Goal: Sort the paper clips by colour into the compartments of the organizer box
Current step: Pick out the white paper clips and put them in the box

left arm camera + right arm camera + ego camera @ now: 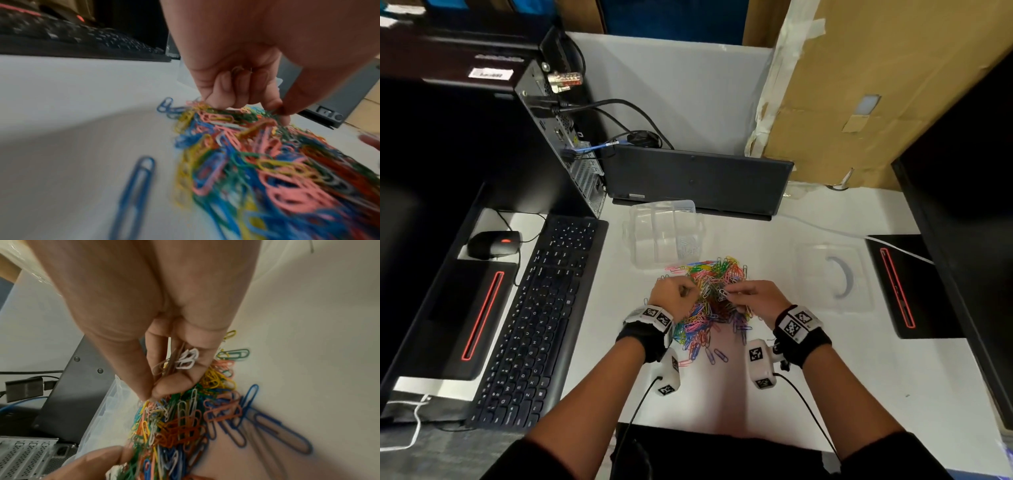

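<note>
The right hand (164,366) pinches several white clips (188,359) and the left hand (242,91) curls around a few more over the mixed pile (709,298) on the worktop (825,377), probably collecting one colour before going to the box (664,233) behind.

pile (277,170): blurring toward the left wrist view's lower edge
left hand (236,65): curled fingers hiding what they are holding
organizer (664,233): contents showing too small to tell
</note>
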Tool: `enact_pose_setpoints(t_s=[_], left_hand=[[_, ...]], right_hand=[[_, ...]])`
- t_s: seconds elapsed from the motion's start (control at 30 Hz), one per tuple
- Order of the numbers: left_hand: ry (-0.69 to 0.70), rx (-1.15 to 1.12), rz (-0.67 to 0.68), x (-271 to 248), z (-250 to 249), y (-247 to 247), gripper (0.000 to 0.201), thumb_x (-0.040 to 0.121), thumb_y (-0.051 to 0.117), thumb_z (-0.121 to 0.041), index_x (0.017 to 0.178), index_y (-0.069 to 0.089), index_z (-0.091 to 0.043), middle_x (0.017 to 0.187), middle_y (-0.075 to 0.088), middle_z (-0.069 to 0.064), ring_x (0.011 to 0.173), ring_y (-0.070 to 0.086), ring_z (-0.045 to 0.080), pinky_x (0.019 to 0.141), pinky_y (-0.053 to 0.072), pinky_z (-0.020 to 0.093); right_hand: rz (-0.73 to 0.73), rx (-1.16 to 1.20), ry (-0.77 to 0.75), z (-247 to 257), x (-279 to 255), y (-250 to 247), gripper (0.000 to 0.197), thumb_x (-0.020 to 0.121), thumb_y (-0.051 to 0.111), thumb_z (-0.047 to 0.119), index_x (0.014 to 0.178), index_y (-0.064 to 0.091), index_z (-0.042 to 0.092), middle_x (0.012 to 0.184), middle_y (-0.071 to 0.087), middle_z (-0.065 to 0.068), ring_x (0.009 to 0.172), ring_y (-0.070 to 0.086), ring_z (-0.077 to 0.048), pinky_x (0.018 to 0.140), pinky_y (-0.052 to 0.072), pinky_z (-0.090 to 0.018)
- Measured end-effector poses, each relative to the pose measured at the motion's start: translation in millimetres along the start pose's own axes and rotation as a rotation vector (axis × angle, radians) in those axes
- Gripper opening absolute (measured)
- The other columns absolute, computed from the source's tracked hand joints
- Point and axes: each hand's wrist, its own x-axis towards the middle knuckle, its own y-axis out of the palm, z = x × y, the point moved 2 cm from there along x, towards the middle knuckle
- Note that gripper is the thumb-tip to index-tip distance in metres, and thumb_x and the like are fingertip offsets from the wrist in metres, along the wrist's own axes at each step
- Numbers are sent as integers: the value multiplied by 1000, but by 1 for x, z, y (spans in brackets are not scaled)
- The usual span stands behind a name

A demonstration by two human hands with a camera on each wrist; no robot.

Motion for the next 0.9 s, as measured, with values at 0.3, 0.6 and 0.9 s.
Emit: enact_pose_setpoints(t_s=[0.3, 0.6, 0.9], left_hand=[[75, 135, 14, 9, -5, 4, 12, 86, 66, -30, 91, 73, -23, 89, 69, -8, 77, 56, 10, 75, 45, 21], [26, 74, 33, 9, -11, 13, 9, 87, 66, -23, 84, 72, -17, 71, 60, -10, 67, 53, 10, 69, 43, 21], [-21, -48, 95, 1, 1, 2, 39, 103, 38, -27, 67, 41, -13, 63, 46, 4, 63, 39, 19, 64, 30, 32]], right_hand=[[85, 312, 141, 6, -5, 8, 15, 94, 56, -1, 102, 69, -4, 74, 62, -9, 62, 57, -17, 57, 49, -25], [198, 648, 199, 8, -7, 7, 26, 95, 49, -3, 114, 66, -4, 77, 59, -8, 68, 55, -16, 61, 51, -24], [41, 271, 70, 16, 1, 13, 19, 87, 72, 21, 82, 67, 3, 72, 61, -7, 62, 55, -16, 56, 46, -25]])
